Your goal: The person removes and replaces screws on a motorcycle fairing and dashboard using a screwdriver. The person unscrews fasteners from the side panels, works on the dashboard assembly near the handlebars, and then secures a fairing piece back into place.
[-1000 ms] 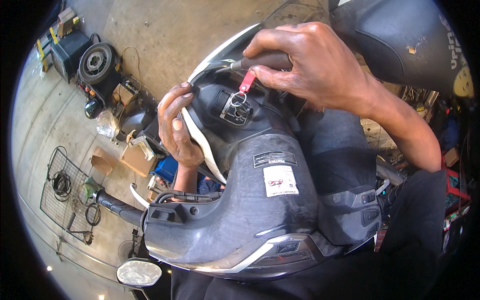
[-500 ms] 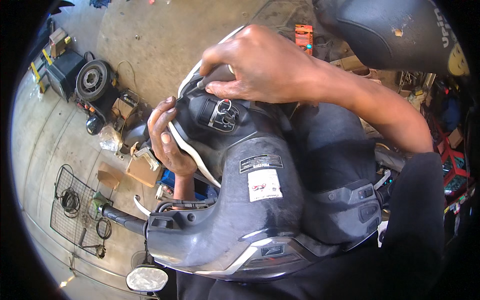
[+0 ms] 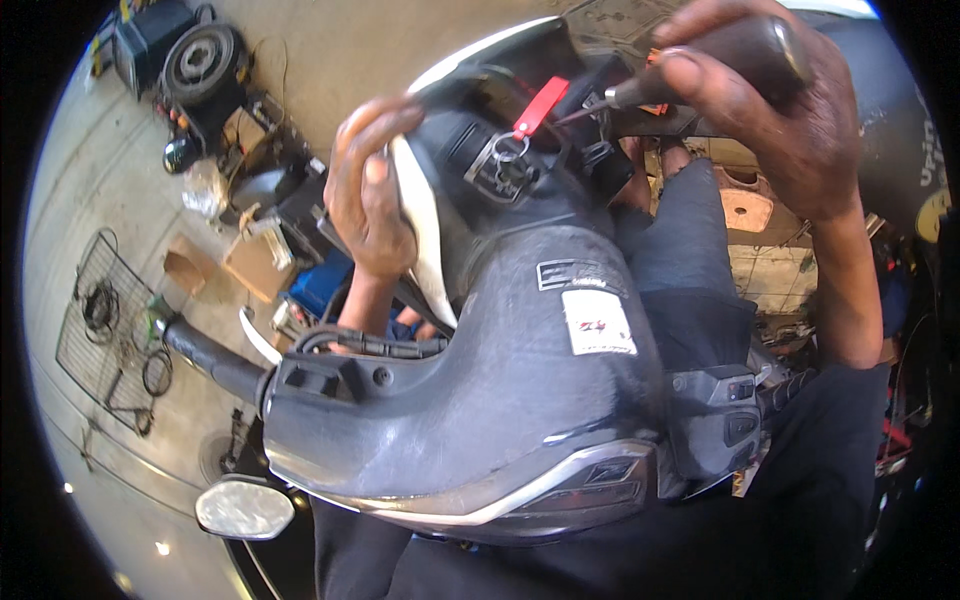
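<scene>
In my right hand (image 3: 815, 125) is a screwdriver (image 3: 770, 62) with a thick dark handle. Its thin shaft points left, toward the dark inner panel beside the ignition lock (image 3: 510, 178) of a black scooter (image 3: 500, 360). A key ring (image 3: 508, 148) with a red tag (image 3: 541, 106) hangs at that lock. My left hand (image 3: 372, 195) is curled against the white-edged side panel (image 3: 426, 215), gripping it along its rim; the thumb is partly hidden. The screwdriver's tip is hard to make out.
Handlebar grip (image 3: 215, 352) and mirror (image 3: 245, 508) jut out left. On the floor lie a wire rack (image 3: 112, 345), cardboard (image 3: 255, 262) and a wheel (image 3: 202, 62). Another person's dark-clothed leg (image 3: 690, 250) is beyond the scooter. A black seat (image 3: 890, 140) fills the far right.
My right hand has drawn right and back from the panel, bringing the screwdriver handle into full view. My left hand stays at the white edge. The whole view has shifted, and the red tag now stands out.
</scene>
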The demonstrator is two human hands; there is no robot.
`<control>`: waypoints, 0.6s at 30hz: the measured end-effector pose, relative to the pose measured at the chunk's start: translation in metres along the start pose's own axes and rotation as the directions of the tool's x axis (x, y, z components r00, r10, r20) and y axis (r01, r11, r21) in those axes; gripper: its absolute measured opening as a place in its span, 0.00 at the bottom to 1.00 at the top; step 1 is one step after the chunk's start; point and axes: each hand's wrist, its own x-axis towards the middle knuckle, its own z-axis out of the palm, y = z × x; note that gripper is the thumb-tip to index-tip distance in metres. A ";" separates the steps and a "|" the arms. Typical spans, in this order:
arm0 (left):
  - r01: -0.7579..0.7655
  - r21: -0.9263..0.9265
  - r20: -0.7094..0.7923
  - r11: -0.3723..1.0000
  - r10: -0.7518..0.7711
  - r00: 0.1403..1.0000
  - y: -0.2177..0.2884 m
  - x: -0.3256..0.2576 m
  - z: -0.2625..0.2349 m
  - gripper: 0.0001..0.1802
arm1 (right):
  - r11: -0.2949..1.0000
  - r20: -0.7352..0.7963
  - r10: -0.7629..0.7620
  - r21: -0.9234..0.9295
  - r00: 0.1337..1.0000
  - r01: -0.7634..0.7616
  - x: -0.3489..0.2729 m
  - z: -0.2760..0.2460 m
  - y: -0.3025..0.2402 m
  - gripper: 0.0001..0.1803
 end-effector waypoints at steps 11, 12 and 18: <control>0.085 -0.055 -0.031 0.995 -0.087 0.996 -0.013 -0.009 -0.007 0.27 | 0.956 0.220 0.273 -0.166 0.936 -0.240 -0.013 0.006 -0.002 0.20; 0.052 -0.048 -0.027 0.998 -0.053 0.998 -0.013 -0.009 -0.009 0.27 | 0.965 0.279 0.202 -0.218 0.939 -0.143 -0.027 0.011 0.005 0.17; 0.013 -0.057 -0.043 0.998 -0.016 0.999 -0.006 -0.003 0.000 0.23 | 0.973 0.574 0.187 -0.222 0.797 -0.068 -0.104 -0.002 0.017 0.15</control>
